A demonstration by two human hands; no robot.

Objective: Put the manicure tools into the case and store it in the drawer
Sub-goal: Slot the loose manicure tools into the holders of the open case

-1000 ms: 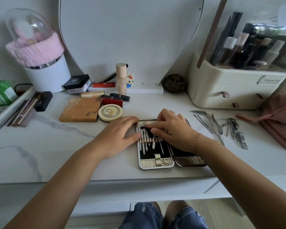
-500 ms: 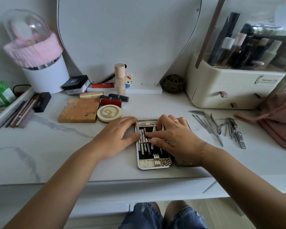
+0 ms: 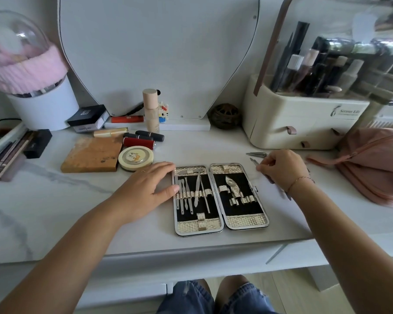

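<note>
**Open case on the surface, one hand steadying, one at the loose tools**

The white marbled surface (image 3: 55,200) carries a cosmetics organiser (image 3: 304,123) at 2 o'clock. The manicure case (image 3: 220,198) lies open flat at the centre, slim tools strapped in its left half, one broad tool in its right. The left hand (image 3: 145,189) rests flat, fingers spread, touching the case's left edge at 9 o'clock. The right hand (image 3: 281,168), at 3 o'clock of the case, pinches a thin metal tool (image 3: 255,163) among the loose manicure tools (image 3: 256,154).
</note>
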